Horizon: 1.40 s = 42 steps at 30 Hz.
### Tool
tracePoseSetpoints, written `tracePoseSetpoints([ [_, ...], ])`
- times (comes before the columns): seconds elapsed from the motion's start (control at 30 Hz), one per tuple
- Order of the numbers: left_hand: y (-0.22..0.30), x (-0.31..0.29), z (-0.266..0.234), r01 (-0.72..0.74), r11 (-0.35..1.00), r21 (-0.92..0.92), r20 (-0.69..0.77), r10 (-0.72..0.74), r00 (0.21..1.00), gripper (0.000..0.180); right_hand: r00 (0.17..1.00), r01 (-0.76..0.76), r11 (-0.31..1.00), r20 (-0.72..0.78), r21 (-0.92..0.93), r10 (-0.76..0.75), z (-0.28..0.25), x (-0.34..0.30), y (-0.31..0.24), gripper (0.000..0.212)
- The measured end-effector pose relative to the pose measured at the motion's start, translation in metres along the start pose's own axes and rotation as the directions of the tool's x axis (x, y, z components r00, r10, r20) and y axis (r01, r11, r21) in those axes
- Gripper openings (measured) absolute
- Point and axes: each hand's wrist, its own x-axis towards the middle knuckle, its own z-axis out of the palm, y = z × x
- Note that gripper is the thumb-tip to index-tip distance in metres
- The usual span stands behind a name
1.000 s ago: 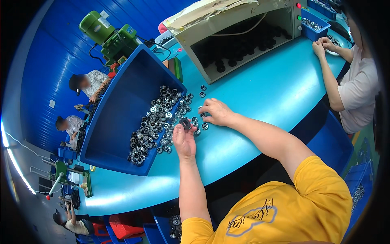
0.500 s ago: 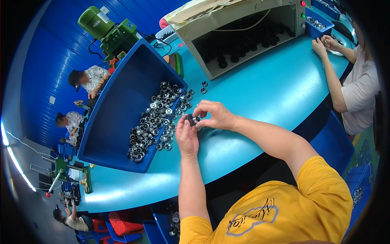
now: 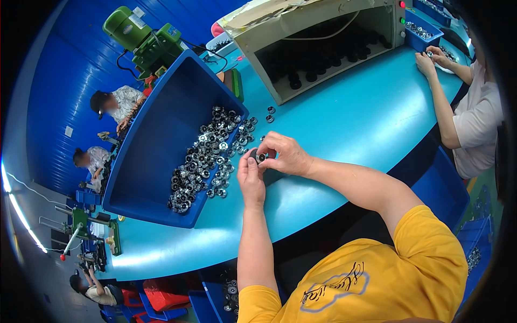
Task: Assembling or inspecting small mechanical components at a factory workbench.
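Note:
Above the near side of the turquoise table, both my hands are closed on one small round black-and-silver part (image 3: pixel 262 158). My left hand (image 3: pixel 251 183) grips its dark side between thumb and fingers. From the right, my right hand (image 3: pixel 291 155) pinches the shiny side with thumb and forefinger. My fingers cover much of the part. Left of my hands, a pile of similar round metal parts (image 3: pixel 196 167) lies at the mouth of a tilted blue bin (image 3: pixel 153 161) and spills onto the table. Two loose metal parts (image 3: pixel 270 114) lie just beyond my hands.
A beige box-shaped cabinet (image 3: pixel 272 81) with black round pieces inside stands at the back of the table (image 3: pixel 344 116). Behind the bin is a green motor-driven machine (image 3: pixel 129 32). At the right a co-worker (image 3: pixel 474 118) handles a small part. Others sit at the left.
The held part has turned, so its round silver end with a dark centre now faces me. My left hand has shifted slightly right; both hands still hold it.

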Motion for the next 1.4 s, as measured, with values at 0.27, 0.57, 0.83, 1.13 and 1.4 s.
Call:
tracePoseSetpoints([
  [0.27, 0.0, -0.002, 0.004, -0.043, 0.998, 0.045, 0.019, 0.042, 0.999, 0.034, 0.999, -0.027, 0.999, -0.032, -0.023, 0.026, 0.005, -0.002, -0.005, 0.024],
  [0.57, 0.002, -0.003, 0.002, -0.115, 0.993, 0.024, -0.044, 0.116, 0.992, 0.032, 0.995, -0.091, 0.98, 0.059, 0.175, 0.082, -0.001, 0.0, -0.012, 0.042],
  [0.83, 0.001, -0.004, -0.003, -0.103, 0.994, 0.04, -0.066, 0.106, 0.992, 0.025, 0.958, -0.242, 0.938, 0.214, 0.248, 0.191, 0.003, -0.003, 0.0, 0.045],
  [1.13, 0.006, -0.001, 0.007, 0.016, 1.0, -0.021, 0.047, -0.015, 0.999, 0.031, 0.907, -0.405, 0.824, 0.283, 0.396, 0.31, -0.004, 0.0, 0.025, 0.041],
  [1.4, 0.004, -0.002, 0.006, -0.025, 0.992, 0.126, -0.04, 0.031, 0.999, 0.027, 0.895, -0.43, 0.828, 0.288, 0.36, 0.34, 0.001, -0.001, 0.023, 0.038],
])
